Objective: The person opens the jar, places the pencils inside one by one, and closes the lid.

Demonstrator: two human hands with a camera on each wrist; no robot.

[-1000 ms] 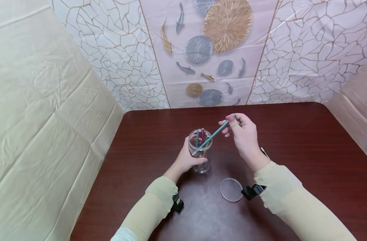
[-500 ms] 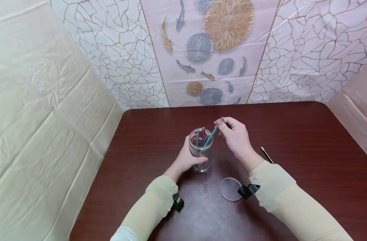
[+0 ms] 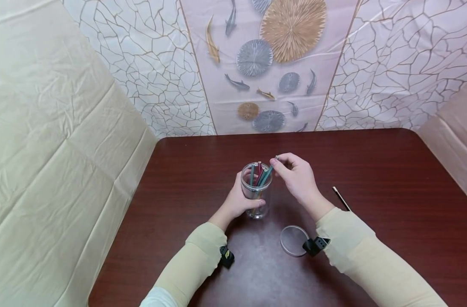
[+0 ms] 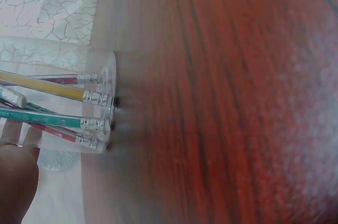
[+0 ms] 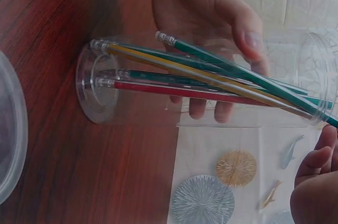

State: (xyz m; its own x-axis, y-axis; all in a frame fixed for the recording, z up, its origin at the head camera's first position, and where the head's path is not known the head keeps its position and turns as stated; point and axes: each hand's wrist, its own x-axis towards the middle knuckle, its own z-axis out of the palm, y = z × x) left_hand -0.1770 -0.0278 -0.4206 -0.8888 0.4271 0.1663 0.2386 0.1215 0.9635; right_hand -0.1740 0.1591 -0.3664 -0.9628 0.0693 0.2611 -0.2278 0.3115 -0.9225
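Observation:
My left hand (image 3: 239, 202) grips a clear plastic jar (image 3: 258, 213), fingers around its far side and thumb across the front. Inside stand several pencils, among them a yellow pencil (image 4: 58, 87) and a red pencil (image 5: 179, 91), eraser ends down at the jar's base. My right hand (image 3: 298, 177) pinches a green pencil (image 5: 211, 57) near its upper end, just right of the jar's mouth. Most of that pencil is inside the jar, slanting, its eraser end above the base in the right wrist view.
A round clear lid (image 3: 293, 241) lies on the dark red-brown table (image 3: 203, 166), beside the right wrist camera. A black pencil (image 3: 341, 198) lies right of my right forearm, partly hidden by the sleeve. A patterned cloth (image 3: 172, 76) hangs behind the table's far edge.
My right hand has moved left and down toward the jar, sliding the green pencil deeper and steeper into it. More of the black pencil shows. My left hand keeps its hold on the jar.

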